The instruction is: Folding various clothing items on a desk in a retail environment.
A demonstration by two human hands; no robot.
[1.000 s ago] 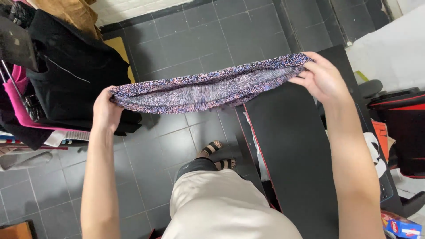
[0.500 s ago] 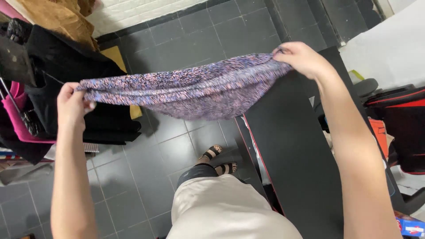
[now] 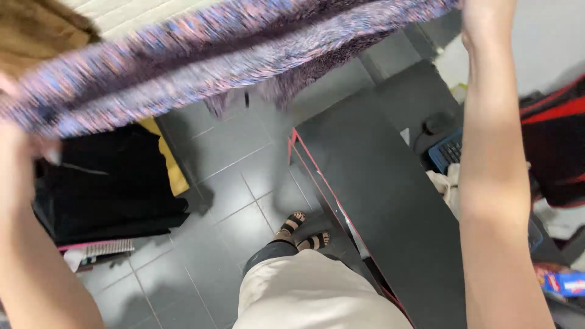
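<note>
Dark tiled floor [image 3: 231, 183] is lying beside a black table [image 3: 390, 201]; both hands, left hand [image 3: 18, 158] and right hand [image 3: 484, 18], are gripping the purple knit garment [image 3: 201, 55], now lifted higher than before.

That stretched garment [image 3: 201, 55] between the left hand [image 3: 15, 152] and right hand [image 3: 487, 21] is a knit, fuzzy and rough-looking, speckled purple, pink and blue yarn, totally matt. Below the right hand the worktop [image 3: 378, 183] is a smooth black board, matt with barely any sheen, and it has a thin red trim on the edge. The floor [image 3: 231, 183] under the garment is dark grey tile, smooth, slightly glossy, pale grout lines. Just below the left hand there's a pile of black clothing [image 3: 103, 189], soft matt cloth. The skirt [image 3: 304, 292] lower down looks like plain beige woven cloth, also matt.
</note>
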